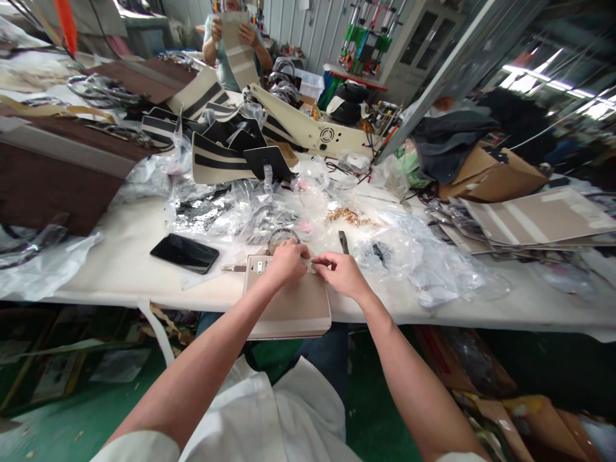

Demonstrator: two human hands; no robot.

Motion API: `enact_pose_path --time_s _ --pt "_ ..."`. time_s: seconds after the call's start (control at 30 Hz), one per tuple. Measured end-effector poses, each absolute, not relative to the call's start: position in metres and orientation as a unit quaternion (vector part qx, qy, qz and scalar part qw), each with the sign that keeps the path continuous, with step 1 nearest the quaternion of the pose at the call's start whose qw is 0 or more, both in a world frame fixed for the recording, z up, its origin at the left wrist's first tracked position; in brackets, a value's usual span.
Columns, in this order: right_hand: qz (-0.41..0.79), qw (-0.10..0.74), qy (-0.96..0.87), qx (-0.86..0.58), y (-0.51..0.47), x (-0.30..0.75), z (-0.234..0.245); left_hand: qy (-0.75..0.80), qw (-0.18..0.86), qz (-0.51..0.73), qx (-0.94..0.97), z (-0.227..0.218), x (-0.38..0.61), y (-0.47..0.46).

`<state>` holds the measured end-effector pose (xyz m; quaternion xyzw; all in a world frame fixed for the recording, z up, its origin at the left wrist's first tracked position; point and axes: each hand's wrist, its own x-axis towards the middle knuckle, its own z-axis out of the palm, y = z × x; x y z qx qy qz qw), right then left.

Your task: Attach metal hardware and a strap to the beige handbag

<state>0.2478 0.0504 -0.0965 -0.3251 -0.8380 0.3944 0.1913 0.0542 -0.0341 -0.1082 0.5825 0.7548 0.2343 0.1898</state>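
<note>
A beige flat bag panel (289,314) lies at the table's front edge, overhanging it slightly, with a small metal fitting (260,267) at its upper left. Over its top edge my left hand (290,260) is closed, fingers curled; what they hold, if anything, is hidden. Beside it my right hand (341,273) pinches at the panel's upper right corner, where a tiny shiny piece shows too small to name. A round handle-like loop (283,239) sits behind my left hand. A strap end (233,268) sticks out left of the panel.
A black phone (185,253) lies to the left, a dark-handled tool (343,242) just behind my right hand. Plastic bags of black parts (202,212) and gold pieces (349,217) spread behind. Stacked panels (543,218) stand right; a co-worker (233,45) holds a panel across the table.
</note>
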Motion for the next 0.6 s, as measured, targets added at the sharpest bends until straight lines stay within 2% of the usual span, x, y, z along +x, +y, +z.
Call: enact_pose_path --time_s 0.33,0.5,0.6 --pt "0.32 0.217 -0.881 -0.272 0.047 0.244 -0.105 0.748 0.193 0.249 0.585 -0.113 0.053 -0.034" --pt "0.331 0.229 -0.879 -0.256 0.044 0.249 -0.111 0.741 0.199 0.266 0.583 -0.115 0.052 -0.033" --pt "0.324 0.277 -0.853 -0.301 0.065 0.255 -0.109 0.74 0.21 0.27 0.578 -0.115 0.05 -0.031"
